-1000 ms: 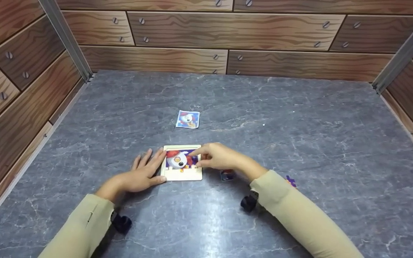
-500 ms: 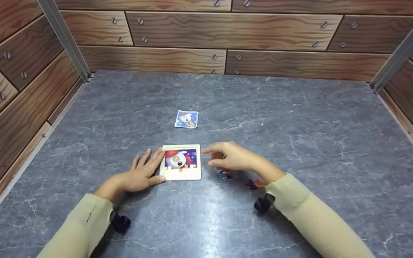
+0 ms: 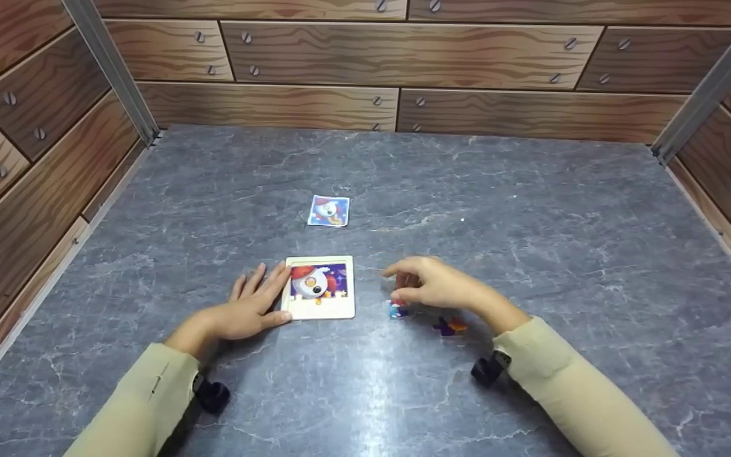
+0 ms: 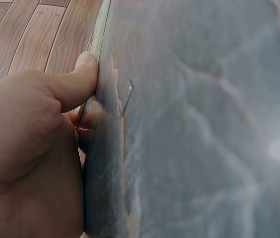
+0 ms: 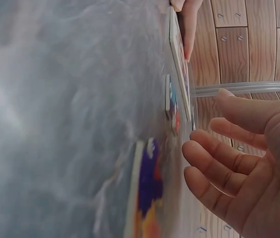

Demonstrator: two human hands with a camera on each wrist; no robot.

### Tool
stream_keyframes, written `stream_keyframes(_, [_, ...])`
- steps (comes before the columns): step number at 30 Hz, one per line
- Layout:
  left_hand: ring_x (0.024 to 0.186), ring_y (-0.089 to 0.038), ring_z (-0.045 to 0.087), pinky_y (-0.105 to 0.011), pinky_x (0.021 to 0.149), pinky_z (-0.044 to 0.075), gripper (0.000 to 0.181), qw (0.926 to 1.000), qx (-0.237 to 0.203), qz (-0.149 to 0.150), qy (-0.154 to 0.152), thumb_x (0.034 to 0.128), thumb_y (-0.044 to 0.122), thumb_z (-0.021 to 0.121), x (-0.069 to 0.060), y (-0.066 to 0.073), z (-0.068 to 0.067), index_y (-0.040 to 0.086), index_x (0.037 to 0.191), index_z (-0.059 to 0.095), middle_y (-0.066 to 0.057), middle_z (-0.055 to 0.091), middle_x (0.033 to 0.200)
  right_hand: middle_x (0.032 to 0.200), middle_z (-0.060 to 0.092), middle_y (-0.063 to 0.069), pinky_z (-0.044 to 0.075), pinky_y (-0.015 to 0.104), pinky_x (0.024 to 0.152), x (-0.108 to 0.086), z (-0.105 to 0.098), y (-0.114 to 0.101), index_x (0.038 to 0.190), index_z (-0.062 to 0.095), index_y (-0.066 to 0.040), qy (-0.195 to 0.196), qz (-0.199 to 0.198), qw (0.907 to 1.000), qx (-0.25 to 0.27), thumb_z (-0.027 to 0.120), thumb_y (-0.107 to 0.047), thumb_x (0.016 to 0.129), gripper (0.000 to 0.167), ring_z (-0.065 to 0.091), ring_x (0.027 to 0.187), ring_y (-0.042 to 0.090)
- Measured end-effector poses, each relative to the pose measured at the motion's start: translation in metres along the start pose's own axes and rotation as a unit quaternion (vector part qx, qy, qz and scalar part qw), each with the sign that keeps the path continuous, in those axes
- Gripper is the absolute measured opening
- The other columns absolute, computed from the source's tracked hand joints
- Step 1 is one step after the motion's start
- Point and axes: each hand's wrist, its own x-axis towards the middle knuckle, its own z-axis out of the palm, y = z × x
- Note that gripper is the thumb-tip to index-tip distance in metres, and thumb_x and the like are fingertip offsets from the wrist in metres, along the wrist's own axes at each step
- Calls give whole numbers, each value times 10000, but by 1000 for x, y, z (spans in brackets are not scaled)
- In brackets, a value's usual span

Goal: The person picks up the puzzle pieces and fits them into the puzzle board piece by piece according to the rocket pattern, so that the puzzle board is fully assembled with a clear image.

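A cream square frame (image 3: 319, 311) lies on the table, a partly assembled bird puzzle (image 3: 315, 282) filling its upper part. My left hand (image 3: 238, 314) rests flat along the frame's left edge, fingers straight; in the left wrist view its thumb presses the frame's rim (image 4: 98, 42). To the right of the frame, my right hand (image 3: 441, 289) hovers with loosely bent fingers and nothing held. Just below its thumb lies a blue and red piece (image 3: 397, 310). Nearer the right wrist is a purple and orange piece (image 3: 450, 326), large in the right wrist view (image 5: 148, 191).
A small picture card (image 3: 329, 211) with a similar bird lies behind the frame. Wood-patterned walls (image 3: 315, 54) enclose the back and sides of the grey marbled table (image 3: 530, 254). Dark wrist cameras (image 3: 213, 395) hang beneath both sleeves.
My right hand has left the puzzle and moved right, over the loose pieces. The purple and orange piece has come into fuller view. My left hand stays on the frame.
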Motion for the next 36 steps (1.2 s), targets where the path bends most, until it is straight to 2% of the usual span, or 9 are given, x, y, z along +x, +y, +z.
stream_keyframes(5, [1368, -346, -181, -538, 1046, -137, 779, 10000, -15, -15, -2, 961, 448, 431, 0, 1, 0, 119, 1504, -21, -88, -94, 1548, 903, 635, 15, 492, 310, 717, -8, -1, 4, 1211, 604, -28, 16, 102, 9999, 42, 676, -195, 863, 393, 584, 782, 125])
stream_keyframes(10, [1369, -347, -178, -536, 1046, -138, 780, 10000, 25, -22, -4, 961, 449, 430, -1, 0, 0, 117, 1504, -20, -89, -95, 1548, 877, 635, 44, 497, 295, 710, -13, 1, 7, 1082, 648, -9, 103, 48, 9999, -22, 723, -170, 816, 320, 582, 771, 136])
stream_keyframes(15, [1370, -343, -179, -534, 1047, -137, 782, 10000, 56, -29, 0, 959, 457, 427, 0, -1, 0, 121, 1504, -21, -85, -98, 1548, 875, 594, 37, 478, 287, 701, -14, 4, 8, 979, 650, -34, 36, 121, 9998, -174, 762, -162, 769, 270, 553, 778, 159])
stream_keyframes(22, [1371, -332, -184, -539, 1045, -139, 788, 10000, -69, 11, -9, 958, 455, 431, 0, 0, 1, 119, 1503, -29, -75, -109, 1548, 864, 538, 25, 451, 285, 706, -13, 8, 5, 942, 627, -62, -12, 254, 9987, -435, 798, -171, 720, 301, 519, 789, 167])
stream_keyframes(27, [1368, -345, -182, -541, 1044, -142, 785, 10000, -53, 55, 38, 959, 442, 438, -1, -1, 0, 119, 1504, -26, -92, -98, 1548, 871, 529, 20, 449, 288, 709, -10, 9, 3, 924, 616, -78, -93, 316, 9983, -482, 791, -174, 731, 278, 513, 792, 165])
stream_keyframes(36, [1373, -353, -160, -549, 1048, -123, 716, 9999, 44, 26, 96, 955, 462, 429, 0, -1, 1, 229, 1515, 49, -93, -86, 1549, 880, 516, 14, 445, 284, 701, -11, 8, 4, 917, 609, -96, -160, 312, 9981, -509, 776, -163, 747, 247, 509, 789, 159])
